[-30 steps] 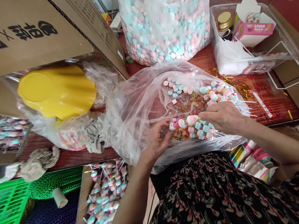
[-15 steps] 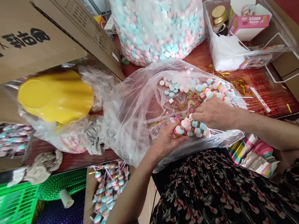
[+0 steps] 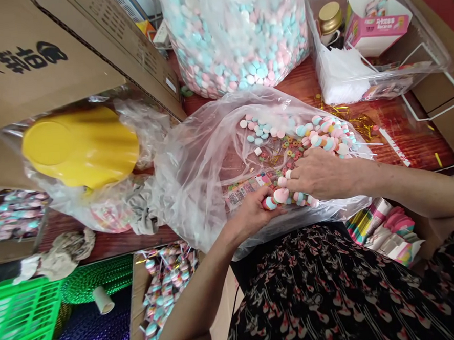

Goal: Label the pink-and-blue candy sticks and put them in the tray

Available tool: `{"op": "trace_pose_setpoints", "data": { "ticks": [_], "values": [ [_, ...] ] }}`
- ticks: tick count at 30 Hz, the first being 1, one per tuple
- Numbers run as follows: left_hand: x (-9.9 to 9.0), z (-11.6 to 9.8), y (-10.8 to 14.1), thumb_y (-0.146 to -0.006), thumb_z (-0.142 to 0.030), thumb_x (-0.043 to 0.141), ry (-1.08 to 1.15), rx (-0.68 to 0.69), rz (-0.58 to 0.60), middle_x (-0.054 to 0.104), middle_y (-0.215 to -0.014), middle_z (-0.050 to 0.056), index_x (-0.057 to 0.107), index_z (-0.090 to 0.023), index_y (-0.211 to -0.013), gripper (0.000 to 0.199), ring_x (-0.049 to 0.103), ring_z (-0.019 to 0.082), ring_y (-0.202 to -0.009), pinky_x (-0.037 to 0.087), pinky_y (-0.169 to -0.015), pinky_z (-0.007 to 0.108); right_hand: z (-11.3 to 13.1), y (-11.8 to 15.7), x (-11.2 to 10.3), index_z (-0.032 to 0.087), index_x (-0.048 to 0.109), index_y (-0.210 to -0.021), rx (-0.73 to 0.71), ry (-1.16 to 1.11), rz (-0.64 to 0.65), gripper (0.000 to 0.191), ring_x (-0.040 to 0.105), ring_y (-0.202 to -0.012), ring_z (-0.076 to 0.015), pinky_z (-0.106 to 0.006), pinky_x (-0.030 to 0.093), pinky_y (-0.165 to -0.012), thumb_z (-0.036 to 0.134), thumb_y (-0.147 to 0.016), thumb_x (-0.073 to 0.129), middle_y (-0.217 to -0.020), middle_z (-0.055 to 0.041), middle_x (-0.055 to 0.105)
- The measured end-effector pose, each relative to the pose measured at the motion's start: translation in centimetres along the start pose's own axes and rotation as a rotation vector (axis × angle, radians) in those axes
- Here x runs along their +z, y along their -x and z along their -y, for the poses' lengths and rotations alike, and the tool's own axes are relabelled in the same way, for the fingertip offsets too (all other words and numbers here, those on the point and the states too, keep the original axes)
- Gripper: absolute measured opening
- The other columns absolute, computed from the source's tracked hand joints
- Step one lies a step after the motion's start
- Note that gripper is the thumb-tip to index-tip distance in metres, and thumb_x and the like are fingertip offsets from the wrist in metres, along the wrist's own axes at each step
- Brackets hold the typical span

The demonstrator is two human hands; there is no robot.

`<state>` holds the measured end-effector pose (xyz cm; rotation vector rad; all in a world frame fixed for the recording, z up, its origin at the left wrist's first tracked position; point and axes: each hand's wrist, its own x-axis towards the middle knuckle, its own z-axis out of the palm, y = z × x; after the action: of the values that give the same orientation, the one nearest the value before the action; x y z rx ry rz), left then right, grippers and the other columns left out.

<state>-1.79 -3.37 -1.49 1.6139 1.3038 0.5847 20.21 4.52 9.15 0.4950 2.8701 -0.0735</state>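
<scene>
You appear to be partway through handling the candy skewers, which lie between your hands over the clear plastic. Your left hand, at their 9 o'clock, has its grip wrapped around one end; your right hand, at 2 o'clock, is pinched narrow on pale end pieces. Your next move calls for light fingertips: these rounded, matte pieces look soft. Smooth loose discs lie toward 12 o'clock, ring-shaped candies toward 1, with thin, crinkled plastic beneath.
</scene>
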Motion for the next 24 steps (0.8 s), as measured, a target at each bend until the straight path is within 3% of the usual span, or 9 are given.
{"op": "trace_pose_setpoints", "data": {
  "ticks": [4, 12, 15, 19, 24],
  "values": [
    [0.2, -0.4, 0.0, -0.070, -0.041, 0.081, -0.015, 0.007, -0.053, 0.057, -0.073, -0.004, 0.061, -0.017, -0.085, 0.034, 0.049, 0.012, -0.065, 0.039, -0.060, 0.023, 0.5, -0.2, -0.3, 0.017, 0.065, -0.100, 0.019, -0.002, 0.084, 0.019, 0.053, -0.062, -0.0124, -0.030, 0.020, -0.058, 0.007, -0.091, 0.051, -0.082, -0.0049, 0.072],
    [0.8, -1.4, -0.5, -0.068, -0.038, 0.083, 0.065, 0.007, 0.052, 0.063, -0.078, -0.001, 0.064, -0.016, -0.087, 0.035, 0.054, 0.014, -0.071, 0.045, -0.065, 0.025, 2.2, -2.0, 0.2, 0.015, 0.064, -0.091, -0.069, -0.128, 0.034, 0.020, 0.054, -0.064, -0.0122, -0.029, 0.020, -0.055, 0.012, -0.098, 0.045, -0.086, -0.0071, 0.071],
    [0.2, -1.5, -0.3, -0.067, -0.035, 0.084, 0.046, 0.002, 0.050, 0.067, -0.086, 0.001, 0.065, -0.016, -0.099, 0.043, 0.059, 0.017, -0.077, 0.047, -0.069, 0.027, 2.0, -2.4, 0.2, 0.014, 0.064, -0.094, -0.080, -0.121, 0.081, 0.019, 0.053, -0.064, -0.0120, -0.029, 0.019, -0.054, 0.010, -0.097, 0.045, -0.085, -0.0076, 0.071],
    [-1.0, -1.3, 0.6, -0.066, -0.039, 0.086, -0.072, 0.051, 0.031, 0.072, -0.100, 0.004, 0.060, -0.020, -0.120, 0.063, 0.065, 0.022, -0.089, 0.048, -0.078, 0.031, 1.1, -1.9, 0.5, 0.014, 0.064, -0.098, -0.049, -0.111, 0.036, 0.020, 0.053, -0.066, -0.0127, -0.029, 0.018, -0.056, 0.011, -0.097, 0.044, -0.085, -0.0071, 0.071],
    [-1.2, 0.5, 1.6, -0.079, -0.036, 0.073, -0.354, 0.028, -0.131, 0.068, -0.074, 0.000, 0.067, -0.020, -0.087, 0.018, 0.060, 0.017, -0.066, 0.040, -0.061, 0.026, 0.8, -1.1, 0.6, 0.015, 0.063, -0.096, -0.023, -0.073, -0.021, 0.017, 0.056, -0.072, -0.0151, -0.031, 0.018, -0.059, 0.010, -0.093, 0.046, -0.088, -0.0071, 0.071]
  ]
}}
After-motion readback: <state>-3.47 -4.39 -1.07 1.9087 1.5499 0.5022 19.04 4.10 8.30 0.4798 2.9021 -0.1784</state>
